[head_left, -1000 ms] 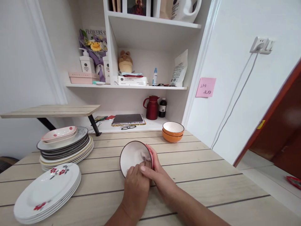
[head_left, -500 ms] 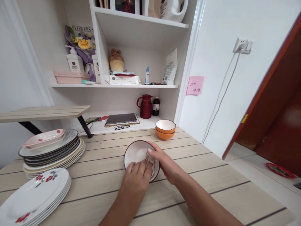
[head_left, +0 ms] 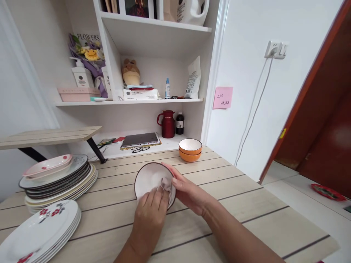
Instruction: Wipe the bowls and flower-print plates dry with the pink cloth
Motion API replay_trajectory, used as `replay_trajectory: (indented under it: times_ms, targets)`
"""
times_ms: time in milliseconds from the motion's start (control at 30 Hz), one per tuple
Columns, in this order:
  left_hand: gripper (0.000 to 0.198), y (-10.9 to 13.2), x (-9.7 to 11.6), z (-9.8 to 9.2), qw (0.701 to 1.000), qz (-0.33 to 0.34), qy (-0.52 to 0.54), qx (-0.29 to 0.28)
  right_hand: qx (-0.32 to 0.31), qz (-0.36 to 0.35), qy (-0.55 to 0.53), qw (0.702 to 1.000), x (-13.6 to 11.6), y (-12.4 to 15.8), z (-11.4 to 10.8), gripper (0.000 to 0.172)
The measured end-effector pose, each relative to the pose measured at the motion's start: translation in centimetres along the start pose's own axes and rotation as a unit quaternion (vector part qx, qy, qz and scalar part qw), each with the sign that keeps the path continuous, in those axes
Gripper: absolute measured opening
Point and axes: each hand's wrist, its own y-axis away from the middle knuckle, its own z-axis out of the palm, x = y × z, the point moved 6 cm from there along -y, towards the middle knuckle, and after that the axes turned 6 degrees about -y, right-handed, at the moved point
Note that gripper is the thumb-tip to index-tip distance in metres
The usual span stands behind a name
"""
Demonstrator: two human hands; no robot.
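A bowl (head_left: 149, 178), white inside with a pink outside and dark rim, is tilted on its edge over the wooden table (head_left: 246, 204), its inside facing me. My right hand (head_left: 189, 191) grips the bowl's right rim, fingers wrapped round it. My left hand (head_left: 152, 212) presses a small crumpled cloth (head_left: 164, 186) against the bowl's inner wall, fingers bent over it.
Two stacked orange bowls (head_left: 190, 149) stand behind. A tall pile of mixed plates (head_left: 59, 179) and a stack of white flowered plates (head_left: 41, 230) sit at the left. Shelves (head_left: 131, 102) hold a red jug (head_left: 167, 124), bottles and a laptop (head_left: 139, 139). A door (head_left: 323, 120) stands at right.
The bowl has tipped more upright again and shifted slightly left. My left hand with the cloth has moved across its inside. The view has drifted a little.
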Motion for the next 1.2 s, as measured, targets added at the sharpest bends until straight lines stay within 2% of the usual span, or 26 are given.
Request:
replay_trajectory:
  times_ms: [100, 167, 233, 400, 500, 600, 700, 833, 933, 1067, 1200]
  targets:
    - [0.023, 0.1, -0.9, 0.3, 0.997, -0.075, 0.003, -0.03, 0.006, -0.003, -0.047, 0.999, 2.4, -0.6, 0.8, 0.085]
    - [0.021, 0.2, -1.0, 0.2, 0.996, -0.088, 0.004, -0.031, 0.031, -0.005, -0.058, 0.998, 3.7, -0.8, 1.3, 0.09]
    - [0.02, 0.3, -0.7, 0.2, 0.996, -0.081, 0.008, -0.025, 0.064, -0.019, -0.064, 0.996, 4.3, -0.9, 1.6, 0.086]
    - [0.02, 0.5, -0.1, 1.1, 0.996, -0.065, 0.028, -0.062, 0.138, -0.037, -0.046, 0.989, 4.3, -1.0, 1.6, 0.058]
    - [0.027, 0.5, 0.4, 1.7, 0.995, -0.042, 0.029, -0.09, 0.171, 0.001, -0.037, 0.985, 4.4, -1.3, 0.6, 0.049]
    - [0.037, 0.4, 1.0, 1.9, 0.996, 0.007, 0.022, -0.088, 0.19, 0.001, -0.023, 0.982, 3.4, -1.2, -0.9, 0.046]
    - [0.036, 0.4, 1.2, 1.7, 0.996, 0.03, 0.022, -0.075, 0.173, -0.006, 0.012, 0.985, 1.5, -0.8, -2.1, 0.052]
    - [0.03, 0.2, 1.5, 1.2, 0.998, 0.034, 0.026, -0.051, 0.152, 0.06, 0.096, 0.982, -0.3, 0.1, -3.1, 0.062]
    - [0.026, 0.0, 1.6, 0.5, 0.999, 0.036, 0.022, -0.015, 0.152, 0.086, 0.121, 0.977, -0.7, 0.5, -3.9, 0.064]
    - [0.027, -0.1, 1.0, 0.3, 1.0, 0.024, 0.009, 0.003, 0.113, 0.062, 0.04, 0.991, 0.2, 0.1, -3.5, 0.071]
    - [0.027, 0.1, 0.1, 0.8, 0.999, -0.033, 0.007, -0.018, 0.05, -0.004, -0.046, 0.998, 1.5, -0.7, -1.4, 0.08]
